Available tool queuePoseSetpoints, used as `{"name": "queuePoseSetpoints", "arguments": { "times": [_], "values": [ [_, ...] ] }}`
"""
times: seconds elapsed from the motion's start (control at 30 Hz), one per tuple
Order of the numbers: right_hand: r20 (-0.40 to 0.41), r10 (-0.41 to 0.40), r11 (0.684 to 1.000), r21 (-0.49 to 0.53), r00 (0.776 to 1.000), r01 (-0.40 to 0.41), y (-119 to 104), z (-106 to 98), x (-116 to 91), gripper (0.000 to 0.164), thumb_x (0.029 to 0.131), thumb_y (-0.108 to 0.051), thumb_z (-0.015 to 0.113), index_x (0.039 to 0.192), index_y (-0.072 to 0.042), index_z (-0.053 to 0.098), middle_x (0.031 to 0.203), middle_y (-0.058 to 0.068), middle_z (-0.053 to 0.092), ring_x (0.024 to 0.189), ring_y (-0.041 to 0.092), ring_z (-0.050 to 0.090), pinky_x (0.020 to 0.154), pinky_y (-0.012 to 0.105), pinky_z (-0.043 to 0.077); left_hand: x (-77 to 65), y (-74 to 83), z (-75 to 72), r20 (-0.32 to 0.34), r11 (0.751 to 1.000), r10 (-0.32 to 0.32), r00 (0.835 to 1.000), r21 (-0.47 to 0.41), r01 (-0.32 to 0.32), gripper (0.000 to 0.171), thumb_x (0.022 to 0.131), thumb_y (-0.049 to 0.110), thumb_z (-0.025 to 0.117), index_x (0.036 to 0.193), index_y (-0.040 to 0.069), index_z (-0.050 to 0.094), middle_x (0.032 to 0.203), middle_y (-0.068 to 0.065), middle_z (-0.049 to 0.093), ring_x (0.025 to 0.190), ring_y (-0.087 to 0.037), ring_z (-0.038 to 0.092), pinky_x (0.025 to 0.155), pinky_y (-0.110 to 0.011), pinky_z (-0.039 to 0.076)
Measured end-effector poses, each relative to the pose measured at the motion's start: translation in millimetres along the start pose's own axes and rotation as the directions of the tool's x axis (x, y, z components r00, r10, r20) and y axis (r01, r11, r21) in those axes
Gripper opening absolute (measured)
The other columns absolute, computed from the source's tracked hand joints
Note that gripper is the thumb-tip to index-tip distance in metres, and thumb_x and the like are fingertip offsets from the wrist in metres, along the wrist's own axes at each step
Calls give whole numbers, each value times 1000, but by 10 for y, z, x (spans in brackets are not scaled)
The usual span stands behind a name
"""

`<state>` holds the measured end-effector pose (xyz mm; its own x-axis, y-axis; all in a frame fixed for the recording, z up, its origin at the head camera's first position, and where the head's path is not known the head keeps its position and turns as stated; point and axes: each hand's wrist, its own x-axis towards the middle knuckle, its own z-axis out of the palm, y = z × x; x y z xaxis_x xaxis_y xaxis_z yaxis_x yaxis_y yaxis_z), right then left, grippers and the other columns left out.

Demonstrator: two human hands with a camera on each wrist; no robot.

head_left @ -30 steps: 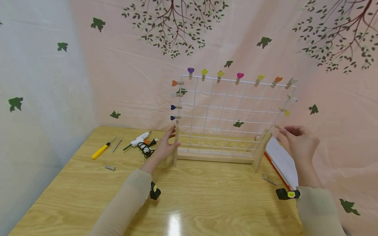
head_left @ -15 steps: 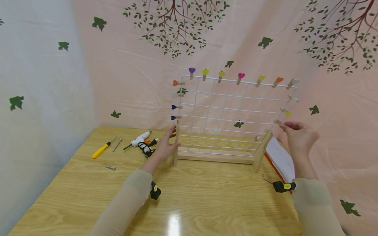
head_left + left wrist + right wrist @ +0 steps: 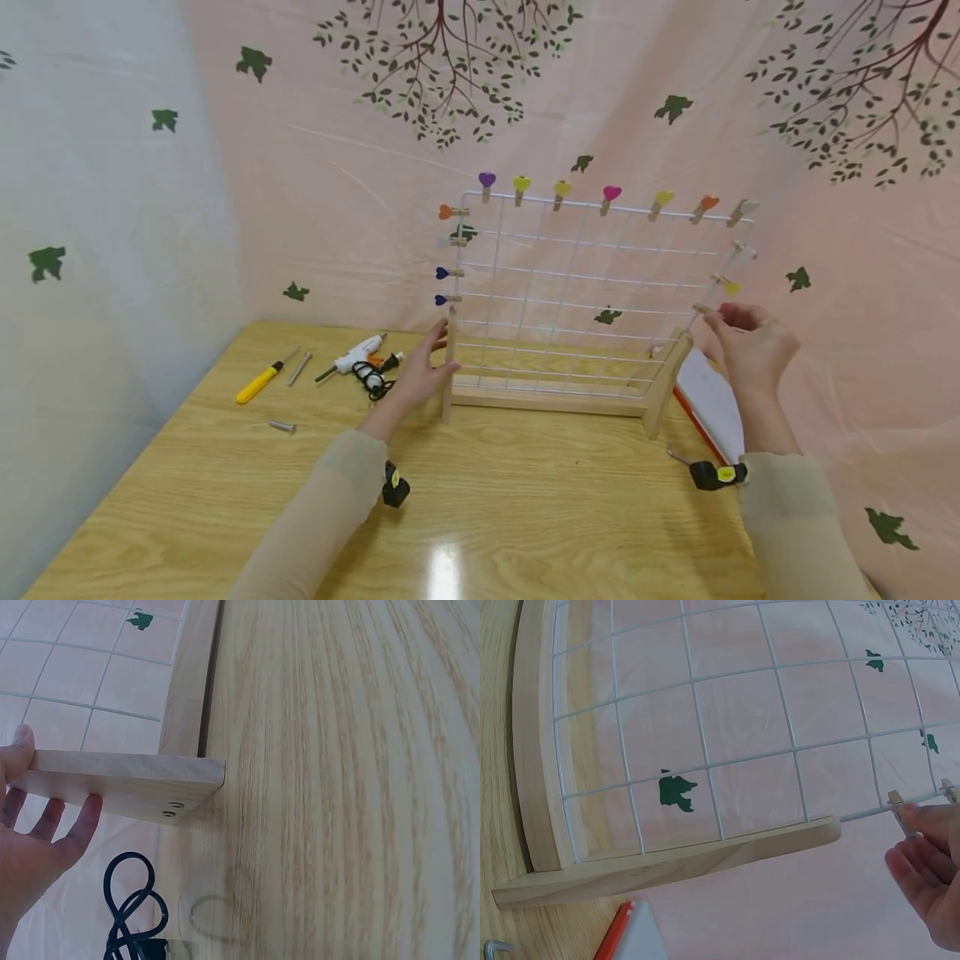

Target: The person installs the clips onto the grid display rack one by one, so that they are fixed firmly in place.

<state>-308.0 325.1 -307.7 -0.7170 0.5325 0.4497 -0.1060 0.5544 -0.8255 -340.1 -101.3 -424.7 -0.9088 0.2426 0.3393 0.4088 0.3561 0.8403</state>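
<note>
A white wire grid panel (image 3: pixel 585 203) stands upright in a wooden stand (image 3: pixel 547 405). Small clothespins, many with coloured hearts, line its top and both sides. My left hand (image 3: pixel 422 375) grips the stand's left side board (image 3: pixel 127 784), thumb at one edge and fingertips against the outer face. At the grid's right edge, my right hand (image 3: pixel 757 346) pinches a wooden clothespin (image 3: pixel 895 801) between thumb and forefinger. Its jaws are at the edge wire, just above the right side board (image 3: pixel 667 870). The fingers hide its outer end.
On the left lie a yellow screwdriver (image 3: pixel 258 383), a bolt (image 3: pixel 282 427), a longer bolt (image 3: pixel 298 368) and a white glue gun (image 3: pixel 356 354) with a coiled black cord. Beside the stand's right foot are a hex key (image 3: pixel 678 454) and a white, red-edged flat thing (image 3: pixel 712 408).
My right hand has moved left and slightly up, bringing the clothespin onto the grid's right edge wire. The left hand has stayed on the side board.
</note>
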Motion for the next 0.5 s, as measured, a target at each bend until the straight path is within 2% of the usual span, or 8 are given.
{"name": "queuePoseSetpoints", "arguments": {
  "times": [0.17,0.27,0.4,0.5],
  "values": [
    [7,-7,999,-37,1000,7,-12,-11,-20,47,69,-35,74,111,-15,63,87,-7,61,66,-5,54,53,5,42,-6,2,-13,10,999,-19,1000,28,19,77,84,24,58,144,19,11,144,-11,26,126,-30,35,85,-43,47],
    [-19,-87,995,-57,996,86,-31,-27,-36,49,70,-36,73,113,-15,62,99,-1,62,73,-4,53,55,3,41,-20,14,-34,10,998,-53,999,18,52,77,83,26,59,144,25,11,144,-7,26,127,-28,34,87,-42,47],
    [-47,-192,980,-65,980,189,-82,-54,-59,47,72,-34,72,114,-15,61,111,3,60,83,1,53,64,3,42,-61,48,-113,-12,998,-66,998,9,66,78,82,25,62,143,32,13,143,2,28,129,-25,31,88,-42,46],
    [-61,-213,976,-61,975,210,-146,-77,-87,45,74,-34,70,115,-18,61,112,2,60,86,2,52,68,5,44,-110,68,-210,-30,999,-26,999,25,27,76,83,23,62,141,36,15,143,3,29,129,-24,31,88,-45,45]
  ]
}}
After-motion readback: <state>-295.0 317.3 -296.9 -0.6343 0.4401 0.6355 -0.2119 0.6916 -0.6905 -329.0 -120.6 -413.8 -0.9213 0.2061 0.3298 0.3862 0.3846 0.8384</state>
